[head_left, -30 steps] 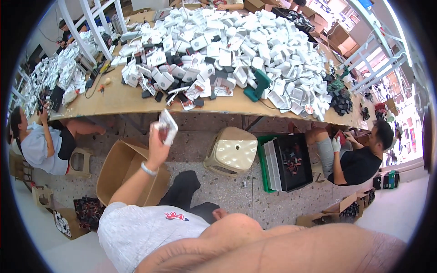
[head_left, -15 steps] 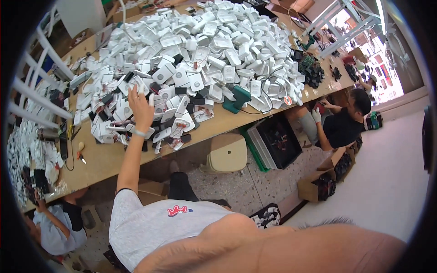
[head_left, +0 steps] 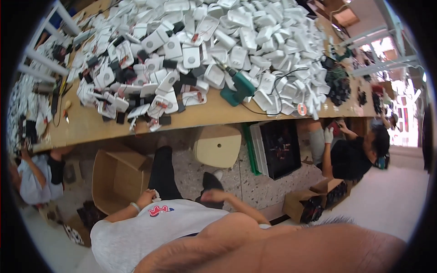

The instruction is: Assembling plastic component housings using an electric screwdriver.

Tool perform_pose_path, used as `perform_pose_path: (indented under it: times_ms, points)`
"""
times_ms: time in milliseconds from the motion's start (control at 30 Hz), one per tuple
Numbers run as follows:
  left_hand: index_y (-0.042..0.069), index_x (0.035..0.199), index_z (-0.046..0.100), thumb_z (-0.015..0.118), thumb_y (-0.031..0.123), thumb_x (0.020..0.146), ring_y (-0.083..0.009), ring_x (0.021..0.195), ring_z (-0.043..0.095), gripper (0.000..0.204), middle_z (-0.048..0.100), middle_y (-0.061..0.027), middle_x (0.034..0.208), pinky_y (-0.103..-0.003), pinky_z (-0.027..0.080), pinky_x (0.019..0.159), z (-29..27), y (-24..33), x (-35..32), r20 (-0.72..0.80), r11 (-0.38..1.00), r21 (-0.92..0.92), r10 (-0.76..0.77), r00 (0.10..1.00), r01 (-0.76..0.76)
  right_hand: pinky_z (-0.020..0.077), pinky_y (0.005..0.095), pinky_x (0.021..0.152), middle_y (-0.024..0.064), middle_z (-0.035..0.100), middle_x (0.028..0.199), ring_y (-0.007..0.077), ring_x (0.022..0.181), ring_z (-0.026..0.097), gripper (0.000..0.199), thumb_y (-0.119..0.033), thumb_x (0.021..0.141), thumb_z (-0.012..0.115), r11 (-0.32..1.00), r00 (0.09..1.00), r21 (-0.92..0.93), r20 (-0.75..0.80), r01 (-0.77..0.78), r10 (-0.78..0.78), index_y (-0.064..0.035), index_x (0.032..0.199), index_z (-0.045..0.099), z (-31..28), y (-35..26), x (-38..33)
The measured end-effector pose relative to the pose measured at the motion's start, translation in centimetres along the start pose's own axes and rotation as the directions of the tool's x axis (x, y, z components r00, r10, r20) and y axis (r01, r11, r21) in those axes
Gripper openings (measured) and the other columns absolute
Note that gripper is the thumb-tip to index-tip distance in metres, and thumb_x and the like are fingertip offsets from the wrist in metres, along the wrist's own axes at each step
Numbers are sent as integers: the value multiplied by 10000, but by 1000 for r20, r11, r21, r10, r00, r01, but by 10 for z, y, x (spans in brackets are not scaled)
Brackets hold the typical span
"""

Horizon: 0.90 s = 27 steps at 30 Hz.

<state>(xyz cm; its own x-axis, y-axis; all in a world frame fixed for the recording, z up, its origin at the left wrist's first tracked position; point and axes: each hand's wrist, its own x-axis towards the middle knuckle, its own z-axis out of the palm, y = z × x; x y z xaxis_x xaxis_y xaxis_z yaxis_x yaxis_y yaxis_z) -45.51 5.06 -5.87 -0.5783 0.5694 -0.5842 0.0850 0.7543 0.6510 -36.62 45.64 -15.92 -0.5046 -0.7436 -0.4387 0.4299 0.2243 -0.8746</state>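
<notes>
White plastic casings [head_left: 248,38] heap across the far side of your tan surface [head_left: 86,125], well apart from both your hands. Down on the floor by your left side, an open cardboard box [head_left: 114,182] shows its plain brown walls, a flap folded in. Right of the cream stool [head_left: 214,158], a black crate [head_left: 275,170] holds small dark and reddish pieces, with a pale crate [head_left: 260,150] and a green crate [head_left: 249,150] just beside it. Farther right, dark parts [head_left: 312,209] fill another carton [head_left: 295,207].

The stool is smooth and glossy, with a small round hole in its seat; the floor [head_left: 255,193] is speckled stone. Among the casings, some are hollow, round-cornered trays, while others are flatter, with a grey disc on the face. Nearer your edge they mix with black blocks and reddish wires. A green drill [head_left: 240,88] lies against the heap, its dark cable looping right.

Your left hand [head_left: 145,198] sits low at your lap, near the cardboard box, with something white at its fingertips; you can't tell from here whether that is a covering or a held piece, nor how far the fingers part. Your right hand [head_left: 215,196], over your dark trousers, is blurred; its opening and any grip can't be told.
</notes>
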Motion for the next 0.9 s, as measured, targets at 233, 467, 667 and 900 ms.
perform_pose_path:
  times_ms: [233, 467, 667, 900]
  points:
    - [23, 956, 631, 697, 111, 759, -290, 831, 648, 227, 673, -139, 878, -401, 518, 737, 115, 14, 11, 199, 957, -20, -279, 940, 288, 398, 527, 1027, 253, 344, 1436, 454, 1282, 390, 1117, -503, 584, 869, 780, 112, 7, -989, -626, 99, -175, 1481, 289, -308, 142, -33]
    - [46, 1069, 622, 608, -5, 781, -183, 867, 606, 292, 652, -45, 936, -324, 495, 755, 105, -15, 85, 397, 829, -292, -347, 849, 476, 466, 488, 976, 254, 433, 1337, 428, 1208, 498, 1237, -346, 506, 919, 814, 309, -77, -942, -576, 129, -190, 1495, 193, -327, 205, -15]
    - [65, 1165, 614, 532, -105, 801, -91, 897, 569, 411, 635, 35, 987, -258, 476, 771, 98, -18, 68, 489, 557, -554, -384, 783, 619, 499, 486, 931, 208, 450, 1341, 410, 1178, 553, 1152, -199, 588, 896, 803, 551, -97, -774, -588, 310, -371, 1490, 200, -213, 146, 42]
    - [71, 1010, 631, 531, -89, 839, -56, 777, 553, 254, 622, 35, 865, -216, 438, 662, 55, -31, 154, 124, 781, -580, -198, 972, 233, 513, 480, 885, 191, 490, 1258, 389, 1113, 587, 1121, -189, 583, 890, 745, 558, -182, -777, -642, 291, -397, 1468, 234, -136, 147, 79]
